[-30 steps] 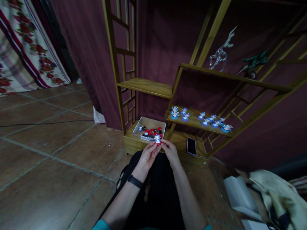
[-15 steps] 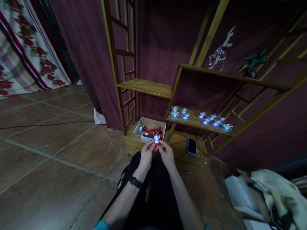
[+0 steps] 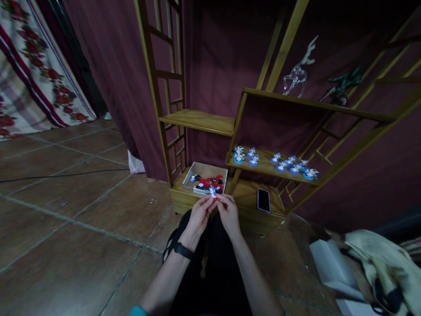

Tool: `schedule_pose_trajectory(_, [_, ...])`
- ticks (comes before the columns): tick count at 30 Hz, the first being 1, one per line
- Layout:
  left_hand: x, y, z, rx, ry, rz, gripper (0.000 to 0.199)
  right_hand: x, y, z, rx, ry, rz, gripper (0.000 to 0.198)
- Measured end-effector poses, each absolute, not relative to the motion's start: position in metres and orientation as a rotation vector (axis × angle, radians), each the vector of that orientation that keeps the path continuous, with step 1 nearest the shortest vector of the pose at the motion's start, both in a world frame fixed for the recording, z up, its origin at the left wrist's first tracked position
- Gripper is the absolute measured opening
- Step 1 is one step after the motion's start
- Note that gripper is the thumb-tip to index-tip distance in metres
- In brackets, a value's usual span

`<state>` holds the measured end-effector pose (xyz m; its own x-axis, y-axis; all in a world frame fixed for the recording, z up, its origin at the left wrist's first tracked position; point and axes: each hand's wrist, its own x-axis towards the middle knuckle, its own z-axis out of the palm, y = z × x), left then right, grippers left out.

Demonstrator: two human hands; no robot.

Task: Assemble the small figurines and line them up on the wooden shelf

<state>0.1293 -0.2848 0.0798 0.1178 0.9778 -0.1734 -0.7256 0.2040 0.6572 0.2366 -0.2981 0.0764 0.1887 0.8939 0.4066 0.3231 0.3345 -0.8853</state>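
Observation:
Between my fingertips is a small figurine (image 3: 213, 192), white with a blue-purple top and a red base. My left hand (image 3: 201, 211) pinches its base from the left, and my right hand (image 3: 228, 211) grips it from the right. Just behind the hands stands an open cardboard box (image 3: 210, 170) on the low wooden ledge. Inside it lie several red and black pieces (image 3: 210, 182) and a blue-and-white figurine (image 3: 193, 178). On the shelf to the right, several similar figurines (image 3: 253, 160) stand upright on blue or purple bases.
A phone (image 3: 263, 200) lies on the ledge right of the box. Higher up, a clear deer ornament (image 3: 297, 75) and a dark green ornament (image 3: 344, 85) stand on a wooden shelf (image 3: 315, 105). White boxes (image 3: 333, 265) and pale cloth (image 3: 378, 254) are on the floor at right.
The figurine has turned and tilted slightly between my fingers, and now shows more of its side. Both hands still hold it. The view has shifted a little.

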Motion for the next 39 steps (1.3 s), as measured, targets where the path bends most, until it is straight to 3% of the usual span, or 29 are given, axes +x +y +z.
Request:
schedule_pose_trajectory(10, [0.136, -0.284, 0.076, 0.501, 0.707, 1.407, 0.029, 0.238, -0.301, 0.081, -1.233, -1.422, 0.510, 0.031])
schedule_pose_trajectory(21, [0.146, -0.284, 0.082, 1.050, 1.134, 1.597, 0.039, 0.235, -0.306, 0.075, -0.998, -0.947, 1.097, 0.036])
schedule_pose_trajectory(39, [0.145, -0.284, 0.076, 1.070, 1.062, 1.618, 0.035, 0.226, -0.308, 0.084, -0.921, -0.735, 1.199, 0.032])
